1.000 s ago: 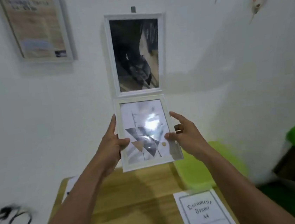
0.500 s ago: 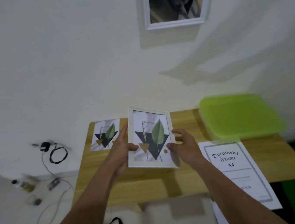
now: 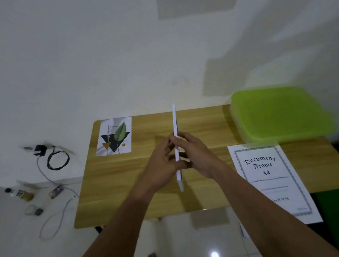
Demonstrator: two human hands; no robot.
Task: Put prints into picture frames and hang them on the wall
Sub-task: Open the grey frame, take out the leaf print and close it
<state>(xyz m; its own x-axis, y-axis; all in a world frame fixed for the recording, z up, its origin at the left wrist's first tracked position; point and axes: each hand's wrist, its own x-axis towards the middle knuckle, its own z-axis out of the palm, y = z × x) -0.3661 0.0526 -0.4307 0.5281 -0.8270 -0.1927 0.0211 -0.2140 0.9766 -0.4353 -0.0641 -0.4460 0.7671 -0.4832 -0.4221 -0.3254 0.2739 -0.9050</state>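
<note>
Both left grip [image 3: 161, 161] and right grip [image 3: 199, 156] pinched the picture frame [image 3: 174, 117], newly turned edge-on over the table [image 3: 126, 188], likely for back access.

Dim, soft, wide-angle-bent view; lamp glare on floor tiles [image 3: 214, 256], edges smeared.

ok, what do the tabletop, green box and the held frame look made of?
Tabletop: wood or wood-look laminate, matte; light grain streaks show. Green box: likely plastic, smooth, rounded corners, uniform lime colour. Frame, seen edge-on: white and smooth; painted wood or plastic, cannot tell.
</note>
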